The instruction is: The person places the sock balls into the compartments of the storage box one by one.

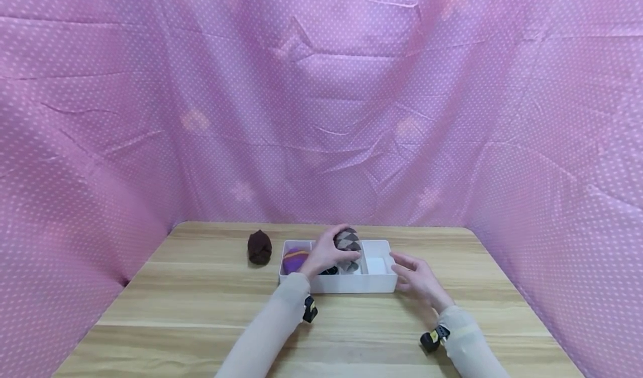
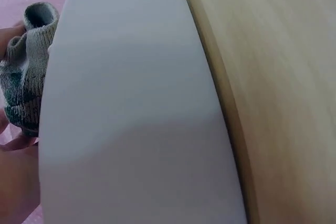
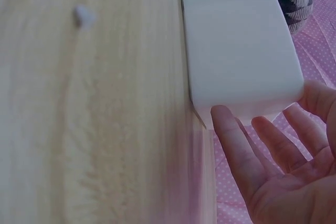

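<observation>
In the head view my left hand grips a balled pair of socks, grey with a diamond pattern, over a middle compartment of the white divided box. Ribbed cuffs of the socks show past the box's wall in the left wrist view. Fingers of my right hand rest at the box's right end, straight and spread, as the right wrist view also shows. A purple bundle with an orange stripe lies in the leftmost compartment. Beside it is something black, mostly hidden by my left hand.
A dark brown rolled bundle, sock-like, sits on the wooden table left of the box. Pink dotted cloth hangs behind the table and along both sides. The box's rightmost compartment shows its white floor.
</observation>
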Motion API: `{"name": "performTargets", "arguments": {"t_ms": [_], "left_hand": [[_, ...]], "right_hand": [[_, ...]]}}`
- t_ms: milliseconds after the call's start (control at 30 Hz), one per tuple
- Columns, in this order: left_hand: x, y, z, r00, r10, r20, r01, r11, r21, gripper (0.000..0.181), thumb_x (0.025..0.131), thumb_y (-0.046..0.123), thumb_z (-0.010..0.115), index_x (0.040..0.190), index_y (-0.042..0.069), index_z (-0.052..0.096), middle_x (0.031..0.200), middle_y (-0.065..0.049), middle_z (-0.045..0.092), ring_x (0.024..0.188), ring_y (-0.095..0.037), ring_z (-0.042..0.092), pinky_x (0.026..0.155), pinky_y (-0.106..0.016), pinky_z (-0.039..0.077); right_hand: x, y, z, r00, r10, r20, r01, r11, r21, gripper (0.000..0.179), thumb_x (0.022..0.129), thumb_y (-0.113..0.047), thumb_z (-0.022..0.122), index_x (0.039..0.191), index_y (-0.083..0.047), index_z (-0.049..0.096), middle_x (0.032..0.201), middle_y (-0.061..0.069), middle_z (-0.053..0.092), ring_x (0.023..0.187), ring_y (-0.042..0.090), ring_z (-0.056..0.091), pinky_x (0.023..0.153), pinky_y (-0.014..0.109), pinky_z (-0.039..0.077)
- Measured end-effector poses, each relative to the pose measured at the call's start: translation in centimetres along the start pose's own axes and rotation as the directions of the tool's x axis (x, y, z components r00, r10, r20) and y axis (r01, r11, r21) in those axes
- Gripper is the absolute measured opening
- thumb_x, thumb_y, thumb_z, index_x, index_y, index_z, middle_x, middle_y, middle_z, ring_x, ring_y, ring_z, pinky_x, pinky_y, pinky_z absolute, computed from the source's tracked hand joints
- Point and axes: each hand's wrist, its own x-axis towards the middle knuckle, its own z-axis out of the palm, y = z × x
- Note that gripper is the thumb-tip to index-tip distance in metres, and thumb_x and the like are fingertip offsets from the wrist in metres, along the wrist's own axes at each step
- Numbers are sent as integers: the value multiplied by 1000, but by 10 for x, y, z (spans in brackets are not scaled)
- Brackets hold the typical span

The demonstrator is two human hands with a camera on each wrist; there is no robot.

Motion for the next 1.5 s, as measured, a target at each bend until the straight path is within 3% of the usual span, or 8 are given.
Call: {"name": "performTargets", "arguments": {"t_ms": [200, 533, 933, 1233, 1500], "left_hand": [[1, -1, 11, 999, 35, 21, -36, 998, 41, 81, 69, 36, 89, 140, 24, 51, 139, -2, 55, 121, -23, 53, 100, -45, 45], [3, -1, 14, 997, 55, 45, -60, 989, 138, 78, 71, 37, 87, 139, 23, 52, 137, -3, 56, 120, -24, 54, 98, -46, 46], [3, 2, 20, 998, 35, 44, -43, 978, 205, 79, 68, 40, 89, 137, 25, 53, 132, -2, 58, 114, -21, 55, 94, -41, 48], [-2, 2, 13, 996, 20, 87, -33, 988, 154, 72, 73, 34, 87, 137, 18, 57, 140, -6, 55, 130, -26, 50, 109, -47, 40], [1, 0, 10, 990, 55, 131, -76, 985, 156, 56, 78, 23, 84, 128, 6, 64, 133, -8, 63, 126, -25, 54, 108, -43, 42]], "right_hand": [[-2, 3, -2, 1000, 9, 13, -9, 1000, 17, 58, 98, -16, 59, 150, -3, 36, 156, 25, 30, 128, 40, 51, 94, 46, 53], [1, 1, -1, 1000, 15, 7, -15, 1000, 27, 59, 98, -17, 60, 150, -3, 35, 156, 24, 30, 129, 40, 49, 95, 45, 53], [-1, -3, 0, 1000, 13, 5, -13, 999, 30, 59, 98, -16, 60, 150, -2, 35, 155, 25, 31, 127, 39, 51, 95, 46, 53], [0, -1, 0, 1000, 31, 6, -31, 999, 24, 57, 98, -15, 59, 149, -4, 38, 155, 23, 33, 128, 36, 51, 95, 46, 53], [1, -1, 0, 1000, 8, 27, -9, 999, 43, 59, 98, -15, 59, 150, -1, 35, 155, 25, 31, 127, 37, 51, 95, 48, 53]]}}
